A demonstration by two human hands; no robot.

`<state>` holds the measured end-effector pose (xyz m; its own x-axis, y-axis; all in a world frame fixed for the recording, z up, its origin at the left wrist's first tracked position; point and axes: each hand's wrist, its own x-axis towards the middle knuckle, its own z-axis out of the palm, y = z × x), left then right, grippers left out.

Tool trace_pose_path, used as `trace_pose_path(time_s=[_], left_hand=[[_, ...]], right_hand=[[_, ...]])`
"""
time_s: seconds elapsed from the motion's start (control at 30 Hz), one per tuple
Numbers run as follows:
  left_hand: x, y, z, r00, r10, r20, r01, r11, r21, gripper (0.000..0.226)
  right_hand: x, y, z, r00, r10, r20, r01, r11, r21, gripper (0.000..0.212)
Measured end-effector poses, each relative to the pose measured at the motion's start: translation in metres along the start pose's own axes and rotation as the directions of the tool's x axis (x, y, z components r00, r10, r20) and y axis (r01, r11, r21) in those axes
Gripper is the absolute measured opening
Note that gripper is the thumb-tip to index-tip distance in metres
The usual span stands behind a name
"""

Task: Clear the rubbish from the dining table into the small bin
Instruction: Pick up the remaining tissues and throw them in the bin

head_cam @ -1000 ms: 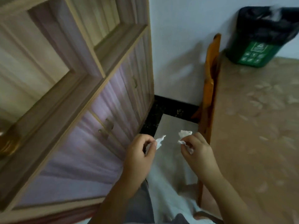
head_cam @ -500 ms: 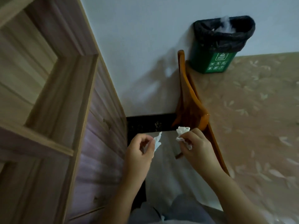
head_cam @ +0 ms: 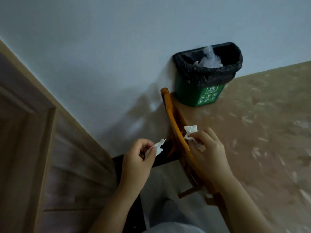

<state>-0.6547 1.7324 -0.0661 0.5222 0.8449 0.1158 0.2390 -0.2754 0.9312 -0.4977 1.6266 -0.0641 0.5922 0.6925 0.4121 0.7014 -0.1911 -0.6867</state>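
Observation:
A small green bin [head_cam: 200,93] with a black liner stands on the far left corner of the dining table [head_cam: 262,132], against the wall. Crumpled clear plastic lies inside it. My left hand [head_cam: 138,158] pinches a small scrap of white tissue [head_cam: 159,146] over the floor gap left of the table. My right hand [head_cam: 207,150] grips a crumpled white tissue [head_cam: 191,132] above the table's left edge, below the bin.
A wooden chair back [head_cam: 175,128] curves along the table's left edge, between my hands. A wooden cabinet [head_cam: 42,157] fills the left side. The white wall [head_cam: 117,56] runs behind the bin. The tablecloth has a pale leaf pattern.
The view has swung right and up, bringing the bin closer to the centre. Both hands keep their tissues; the right hand now hangs over the table edge.

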Motion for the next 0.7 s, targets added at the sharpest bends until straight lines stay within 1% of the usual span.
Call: trace_pose_path(time_s=[0.13,0.2,0.27,0.33,0.37,0.47,0.6,0.7], left_hand=[[0.059,0.018,0.012,0.998,0.036,0.044,-0.037,0.999,0.018,0.021],[0.082,0.022,0.019,0.997,0.038,0.069,-0.04,0.999,0.026,0.02],[0.105,0.023,0.025,0.994,0.034,0.105,-0.038,0.999,0.037,0.02],[0.129,0.023,0.032,0.99,0.027,0.138,-0.032,0.999,0.031,0.022],[0.142,0.021,0.037,0.989,0.018,0.149,-0.02,1.0,0.015,0.023],[0.184,0.022,0.05,0.983,0.008,0.183,0.003,0.998,-0.063,0.026],[0.237,0.035,0.063,0.968,0.081,0.239,-0.064,0.995,-0.078,0.025],[0.276,0.043,0.07,0.952,0.142,0.271,-0.122,0.988,-0.091,0.023]], right_hand=[[0.054,0.02,0.0,0.998,-0.025,-0.05,0.023,0.998,-0.054,0.013],[0.077,0.029,0.0,0.996,-0.055,-0.072,0.049,0.996,-0.079,0.005],[0.098,0.037,-0.003,0.991,-0.076,-0.111,0.064,0.992,-0.105,0.014],[0.119,0.048,-0.007,0.987,-0.083,-0.136,0.065,0.989,-0.132,0.01],[0.13,0.054,-0.01,0.986,-0.076,-0.148,0.055,0.988,-0.147,0.007],[0.166,0.072,-0.015,0.976,-0.044,-0.215,0.003,0.983,-0.185,0.011],[0.219,0.091,-0.023,0.956,0.014,-0.293,-0.091,0.964,-0.249,0.016],[0.258,0.107,-0.028,0.949,0.038,-0.314,-0.131,0.951,-0.281,0.015]])
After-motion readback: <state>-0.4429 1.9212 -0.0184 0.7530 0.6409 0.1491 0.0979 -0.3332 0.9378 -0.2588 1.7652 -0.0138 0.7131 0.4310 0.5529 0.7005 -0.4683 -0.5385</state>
